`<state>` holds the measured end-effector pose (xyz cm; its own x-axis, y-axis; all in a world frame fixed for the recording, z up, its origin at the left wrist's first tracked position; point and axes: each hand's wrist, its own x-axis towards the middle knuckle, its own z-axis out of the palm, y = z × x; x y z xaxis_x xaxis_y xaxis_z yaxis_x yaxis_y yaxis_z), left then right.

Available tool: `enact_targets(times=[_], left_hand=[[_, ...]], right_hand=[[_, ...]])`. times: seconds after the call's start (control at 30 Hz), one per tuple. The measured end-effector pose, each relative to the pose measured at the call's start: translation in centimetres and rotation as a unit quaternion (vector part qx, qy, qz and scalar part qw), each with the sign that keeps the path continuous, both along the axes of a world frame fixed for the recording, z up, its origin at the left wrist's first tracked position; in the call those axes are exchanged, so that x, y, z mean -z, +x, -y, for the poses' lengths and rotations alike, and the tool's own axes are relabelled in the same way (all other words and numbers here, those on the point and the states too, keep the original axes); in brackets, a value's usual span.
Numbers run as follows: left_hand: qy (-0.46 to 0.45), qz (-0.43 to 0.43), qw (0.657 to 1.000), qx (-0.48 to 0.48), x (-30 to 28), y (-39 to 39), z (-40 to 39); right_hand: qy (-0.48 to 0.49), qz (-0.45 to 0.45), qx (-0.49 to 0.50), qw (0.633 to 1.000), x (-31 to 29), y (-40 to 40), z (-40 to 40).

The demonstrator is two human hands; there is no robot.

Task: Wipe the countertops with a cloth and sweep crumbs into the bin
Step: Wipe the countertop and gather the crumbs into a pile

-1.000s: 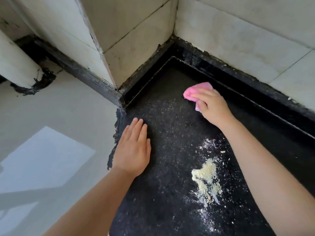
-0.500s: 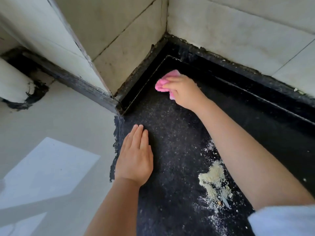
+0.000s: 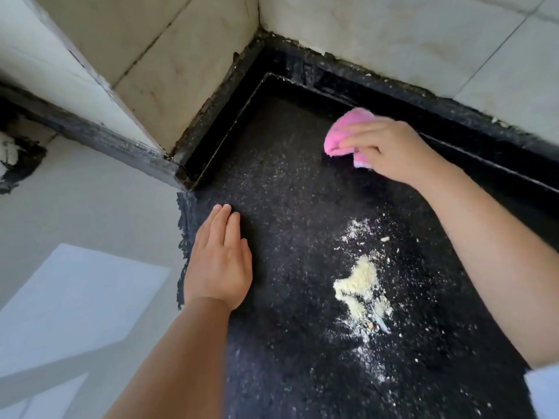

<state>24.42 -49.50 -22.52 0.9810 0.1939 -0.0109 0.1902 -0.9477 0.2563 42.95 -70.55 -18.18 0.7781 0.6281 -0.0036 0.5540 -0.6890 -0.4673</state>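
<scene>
Head view: wiping step was in hand. Right hand gripped the pink cloth, fingers curled over it, pressing it on the black desk near the back ledge, right of the corner. Left hand lay flat on the desk by its left edge, fingers straight and together, holding nothing. Crumbs sat in a pale pile with scattered dust, nearer the person than the cloth, between the two arms, well apart from the cloth. Next move likely called for dragging the cloth down toward the pile to gather it; bin wasn't in view.
</scene>
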Motion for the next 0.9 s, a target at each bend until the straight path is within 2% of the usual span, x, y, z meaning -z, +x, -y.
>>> enact_targets(times=[0.13, 0.23, 0.3, 0.4, 0.5, 0.57, 0.67, 0.77, 0.83, 0.9], left_hand=[[-0.006, 0.002, 1.000, -0.013, 0.2, -0.1, 0.1], [-0.017, 0.008, 1.000, -0.020, 0.1, -0.1, 0.3], [-0.027, 0.009, 0.999, -0.024, -0.1, -0.1, 0.3], [-0.038, 0.002, 0.999, -0.026, -0.2, -0.2, 0.3], [-0.040, -0.007, 0.999, -0.027, -0.4, -0.1, 0.5], [-0.039, -0.010, 0.999, -0.029, -0.3, -0.2, 0.4], [-0.043, -0.012, 0.998, -0.035, -0.1, -0.2, 0.3], [-0.041, -0.009, 0.999, -0.034, -0.1, -0.1, 0.3], [-0.040, -0.010, 0.999, -0.034, 0.1, -0.1, 0.3], [-0.040, -0.009, 0.999, -0.035, 0.2, -0.2, 0.3]], right_hand=[[-0.004, 0.027, 0.050, 0.998, 3.4, 0.2, 2.1], [0.018, 0.012, 0.147, 0.989, 4.7, -3.5, 4.7], [0.020, -0.004, 0.126, 0.992, 4.6, -7.2, 5.5], [0.095, -0.029, 0.024, 0.995, 3.0, -11.2, 6.0], [0.146, 0.011, 0.071, 0.987, 1.3, -9.9, 7.0], [0.119, 0.049, 0.142, 0.981, 1.4, -7.0, 7.9], [0.053, 0.036, 0.210, 0.976, 3.5, -3.8, 8.8], [0.058, 0.034, 0.279, 0.958, 4.9, -4.9, 8.2], [0.076, 0.028, 0.284, 0.955, 4.8, -7.3, 7.4], [0.097, 0.006, 0.234, 0.968, 4.2, -10.2, 6.4]])
